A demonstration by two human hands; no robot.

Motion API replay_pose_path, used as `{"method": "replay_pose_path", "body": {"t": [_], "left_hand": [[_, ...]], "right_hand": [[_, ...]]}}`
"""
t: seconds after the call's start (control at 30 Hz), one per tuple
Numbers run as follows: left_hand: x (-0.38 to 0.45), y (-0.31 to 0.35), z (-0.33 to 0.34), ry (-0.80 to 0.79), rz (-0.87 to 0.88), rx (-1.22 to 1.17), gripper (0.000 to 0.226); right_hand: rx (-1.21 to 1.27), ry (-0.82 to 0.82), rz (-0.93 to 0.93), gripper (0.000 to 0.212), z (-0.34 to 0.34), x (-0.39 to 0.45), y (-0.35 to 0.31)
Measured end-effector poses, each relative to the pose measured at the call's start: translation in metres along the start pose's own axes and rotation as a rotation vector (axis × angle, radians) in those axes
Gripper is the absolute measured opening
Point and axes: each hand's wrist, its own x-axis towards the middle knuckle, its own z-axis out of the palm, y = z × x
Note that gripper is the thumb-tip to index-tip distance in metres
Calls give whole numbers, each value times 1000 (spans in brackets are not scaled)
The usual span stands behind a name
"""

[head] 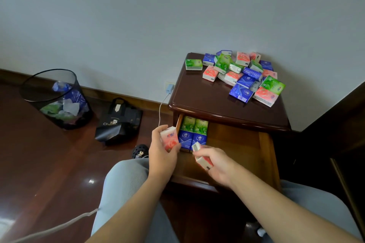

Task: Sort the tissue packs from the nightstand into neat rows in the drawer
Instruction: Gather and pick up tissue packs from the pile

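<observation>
Leftmost, a mesh bin (pixel 57 100) and black bag (pixel 118 122) sit on the floor. Near centre, the left hand (pixel 161 156) grips a pink pack (pixel 169 139) beside the open drawer (pixel 237 144), where green packs (pixel 194 124) and blue packs (pixel 191 139) form rows. The right hand (pixel 216 164) pinches another pink pack (pixel 202 159). Upper right, loose packs (pixel 243 75) litter the nightstand (pixel 207 96).

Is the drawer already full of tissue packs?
No, the drawer holds only four packs at its left end; the rest is bare wood.
</observation>
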Motion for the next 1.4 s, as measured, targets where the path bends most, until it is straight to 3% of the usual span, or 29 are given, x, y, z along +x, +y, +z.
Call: {"method": "replay_pose_path", "body": {"t": [0.1, 0.23, 0.37, 0.57, 0.8, 1.2, 1.4], "left_hand": [[3, -1, -1, 13, -17, -59, 55], [7, -2, 2, 66, -75, -158, 33], [10, -5, 2, 130, -126, -210, 21], [13, -8, 3, 204, -154, -238, 22], [15, -10, 2, 194, -161, -212, 48], [11, -9, 2, 179, -140, -234, 29], [9, -7, 2, 151, -130, -222, 15]], "right_hand": [[-46, 10, -17, 55, 2, 5, 4], [-243, 114, 7, 32, 5, 12, 8], [-209, 188, 79, 29, 13, 23, 11], [-290, 182, 118, 50, 25, 31, 21], [-279, 231, 21, 47, 37, 37, 29], [-275, 206, 87, 43, 41, 44, 30], [-270, 269, 63, 23, 44, 49, 30]]}}
